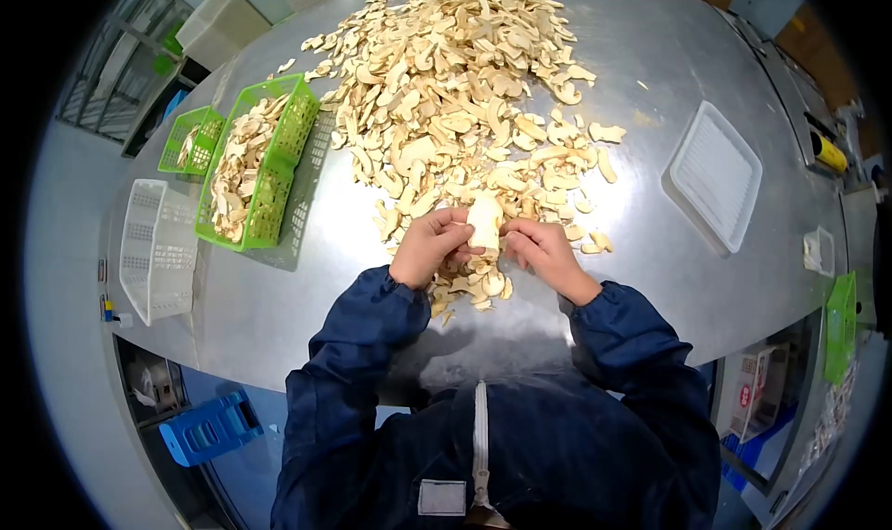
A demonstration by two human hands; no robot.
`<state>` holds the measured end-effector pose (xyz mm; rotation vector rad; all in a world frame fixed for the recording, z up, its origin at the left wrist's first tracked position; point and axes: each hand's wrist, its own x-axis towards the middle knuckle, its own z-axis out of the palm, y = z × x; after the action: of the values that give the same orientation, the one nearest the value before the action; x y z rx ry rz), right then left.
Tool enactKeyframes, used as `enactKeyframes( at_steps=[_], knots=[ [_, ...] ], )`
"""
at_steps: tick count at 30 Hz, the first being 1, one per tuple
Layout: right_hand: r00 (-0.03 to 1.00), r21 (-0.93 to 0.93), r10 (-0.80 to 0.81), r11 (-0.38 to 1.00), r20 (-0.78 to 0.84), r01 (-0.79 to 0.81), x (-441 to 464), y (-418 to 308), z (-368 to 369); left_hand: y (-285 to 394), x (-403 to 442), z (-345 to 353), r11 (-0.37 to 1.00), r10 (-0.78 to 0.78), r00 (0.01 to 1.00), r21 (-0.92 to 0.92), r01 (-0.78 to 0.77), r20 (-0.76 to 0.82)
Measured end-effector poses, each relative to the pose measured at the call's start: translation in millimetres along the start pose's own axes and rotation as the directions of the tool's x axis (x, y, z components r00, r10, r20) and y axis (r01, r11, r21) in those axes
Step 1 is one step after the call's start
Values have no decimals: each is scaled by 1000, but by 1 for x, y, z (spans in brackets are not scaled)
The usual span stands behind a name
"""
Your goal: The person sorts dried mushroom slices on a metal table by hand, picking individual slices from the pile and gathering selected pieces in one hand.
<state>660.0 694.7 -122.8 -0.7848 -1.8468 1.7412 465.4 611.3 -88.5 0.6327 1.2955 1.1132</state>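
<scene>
While loose slices lie nearest the body on the table, the left hand grips a pale piece between thumb and fingers, above the near edge of the pile. The right hand has bent fingers at the piece's right side; whether they grasp it, I cannot tell. Farther off stand a white basket at left, a white tray at right and a filled green basket.
</scene>
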Motion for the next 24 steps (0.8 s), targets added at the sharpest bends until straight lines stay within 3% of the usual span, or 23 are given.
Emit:
enactKeyframes(
  at_steps=[3,6,9,15,19,21,22,24],
  knots=[
    [995,139,51,988,82,-63,-4,2,2,-7,-7,12,998,-20,999,-55,18,-35],
    [991,144,67,986,117,-83,-6,8,5,-23,-12,15,999,-51,999,11,51,-17],
    [990,160,105,980,89,-118,-9,-1,6,-42,-22,23,996,84,996,1,-84,28],
    [927,63,-1,998,375,-25,-14,0,8,-63,-59,28,997,38,999,61,-36,-29],
    [804,11,55,997,592,-77,-16,2,10,-85,-75,23,1000,-16,1000,2,16,5],
    [792,-39,209,973,574,-229,-14,-6,10,-81,-77,21,996,-84,996,4,84,28],
    [777,-64,285,951,561,-303,-14,-9,9,-79,-76,19,999,-32,999,20,32,-24],
    [860,307,243,862,449,-404,-8,-6,2,-68,-72,15,996,77,989,62,-69,-125]
  ],
)
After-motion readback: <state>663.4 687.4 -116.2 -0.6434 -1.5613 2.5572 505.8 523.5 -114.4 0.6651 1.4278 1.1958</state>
